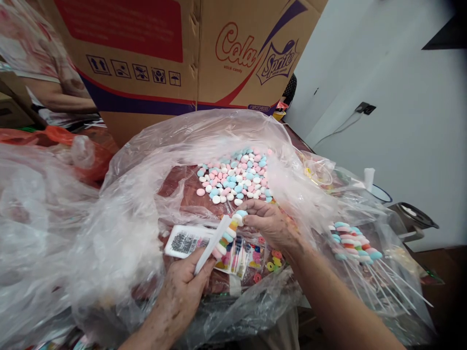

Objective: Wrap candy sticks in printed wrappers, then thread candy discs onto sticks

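My left hand is closed round the lower end of a long white strip, which slants up to the right. Along the strip's right side runs a row of stacked candies in pink, white, blue, green and orange; whether a stick passes through them is hidden. At the upper end of that row, my right hand pinches a white candy, with a blue one touching it. Just beyond lies a loose pile of pink, white and blue candies on clear plastic.
A large cardboard box stands behind. Finished-looking candy skewers on white sticks lie at right. Small ring gummies, a printed packet and crumpled plastic sheeting surround the hands. Another person's arm shows at left.
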Motion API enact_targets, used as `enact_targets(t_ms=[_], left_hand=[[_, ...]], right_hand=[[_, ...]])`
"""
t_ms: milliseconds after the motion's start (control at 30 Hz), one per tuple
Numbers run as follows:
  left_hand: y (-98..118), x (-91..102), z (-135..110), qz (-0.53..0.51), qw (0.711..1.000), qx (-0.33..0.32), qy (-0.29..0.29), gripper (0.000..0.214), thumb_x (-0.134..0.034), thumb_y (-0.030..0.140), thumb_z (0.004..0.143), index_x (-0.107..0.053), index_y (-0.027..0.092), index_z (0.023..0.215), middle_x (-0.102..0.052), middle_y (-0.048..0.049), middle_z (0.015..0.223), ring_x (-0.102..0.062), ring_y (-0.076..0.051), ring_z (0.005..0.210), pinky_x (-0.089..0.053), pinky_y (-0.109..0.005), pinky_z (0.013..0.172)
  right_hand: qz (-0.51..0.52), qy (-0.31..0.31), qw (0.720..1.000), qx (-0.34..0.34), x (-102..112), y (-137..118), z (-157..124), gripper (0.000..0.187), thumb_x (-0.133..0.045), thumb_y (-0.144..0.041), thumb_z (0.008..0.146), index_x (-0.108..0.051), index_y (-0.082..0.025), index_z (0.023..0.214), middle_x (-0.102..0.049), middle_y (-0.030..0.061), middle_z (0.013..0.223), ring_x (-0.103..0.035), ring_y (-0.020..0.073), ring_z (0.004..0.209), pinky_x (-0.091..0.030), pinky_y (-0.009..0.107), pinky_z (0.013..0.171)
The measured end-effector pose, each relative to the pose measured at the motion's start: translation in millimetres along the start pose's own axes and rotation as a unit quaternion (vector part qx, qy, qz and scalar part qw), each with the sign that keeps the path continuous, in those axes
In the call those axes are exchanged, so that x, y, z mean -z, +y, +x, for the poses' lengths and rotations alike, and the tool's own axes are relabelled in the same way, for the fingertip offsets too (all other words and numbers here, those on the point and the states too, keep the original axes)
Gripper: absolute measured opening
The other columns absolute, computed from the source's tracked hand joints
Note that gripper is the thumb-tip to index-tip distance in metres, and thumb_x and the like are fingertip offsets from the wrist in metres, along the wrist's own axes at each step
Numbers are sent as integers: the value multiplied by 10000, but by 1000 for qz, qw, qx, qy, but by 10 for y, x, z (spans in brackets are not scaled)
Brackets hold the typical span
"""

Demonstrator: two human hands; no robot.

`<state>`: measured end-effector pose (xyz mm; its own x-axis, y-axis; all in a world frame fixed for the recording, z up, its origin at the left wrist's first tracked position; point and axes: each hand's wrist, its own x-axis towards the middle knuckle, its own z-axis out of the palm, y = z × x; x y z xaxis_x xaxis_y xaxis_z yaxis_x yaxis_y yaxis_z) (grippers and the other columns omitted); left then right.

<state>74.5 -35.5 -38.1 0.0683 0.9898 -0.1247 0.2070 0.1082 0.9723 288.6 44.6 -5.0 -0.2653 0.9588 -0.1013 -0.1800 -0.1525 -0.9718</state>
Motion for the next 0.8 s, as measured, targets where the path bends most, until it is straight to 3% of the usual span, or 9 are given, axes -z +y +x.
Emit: enact_targets(t_ms=[133, 267, 400, 600, 700, 800], left_hand=[[23, 34, 16, 4, 1000, -5, -14, 252, -635, 406, 804, -792, 211, 829, -667, 21, 609, -615, -198, 625, -536, -252, 619], [-24, 46, 22, 0, 1000, 2, -29, 258, -638, 416, 813, -800, 224, 873, -749, 11, 729, -681, -220, 693, -582, -263, 650], [-61, 24, 3, -16, 999, 26, -21, 304, -652, 439, 801, -802, 208, 929, -736, 2, 711, -675, -227, 682, -589, -269, 625], [-108, 2, 6, -22, 998, 43, 38, 324, -707, 484, 754, -789, 174, 796, -656, 0, 601, -589, -186, 574, -507, -227, 526], [-171, -2, 19, -39, 995, 74, 47, 418, -741, 544, 724, -804, 163, 884, -601, 23, 527, -514, -150, 478, -428, -210, 435], [-218, -11, 26, -49, 995, 72, 53, 456, -771, 538, 704, -810, 177, 979, -703, -1, 630, -603, -182, 559, -483, -222, 490]], right_hand=[[-36, 9, 999, 9, -19, 58, -31, 293, -837, -290, 677, -768, -198, 947, -754, -11, 791, -661, 121, 645, -543, 253, 639], [-136, 15, 989, 54, -18, 185, -66, 314, -739, -336, 801, -767, -236, 1097, -766, -8, 947, -688, 158, 839, -550, 313, 820], [-243, -7, 966, 90, 3, 236, -101, 331, -620, -340, 893, -731, -252, 1193, -759, -10, 967, -679, 170, 856, -550, 324, 814], [-329, -40, 932, 150, -80, 81, -182, 320, -539, -298, 939, -721, -220, 1191, -760, 11, 1017, -693, 169, 874, -542, 300, 828], [-386, -40, 899, 203, -131, 68, -199, 327, -494, -257, 943, -716, -217, 1180, -750, 29, 1084, -696, 167, 932, -538, 276, 851], [-414, -28, 883, 219, -146, 122, -195, 324, -475, -280, 959, -708, -218, 1177, -741, 39, 1112, -692, 169, 973, -531, 266, 872]])
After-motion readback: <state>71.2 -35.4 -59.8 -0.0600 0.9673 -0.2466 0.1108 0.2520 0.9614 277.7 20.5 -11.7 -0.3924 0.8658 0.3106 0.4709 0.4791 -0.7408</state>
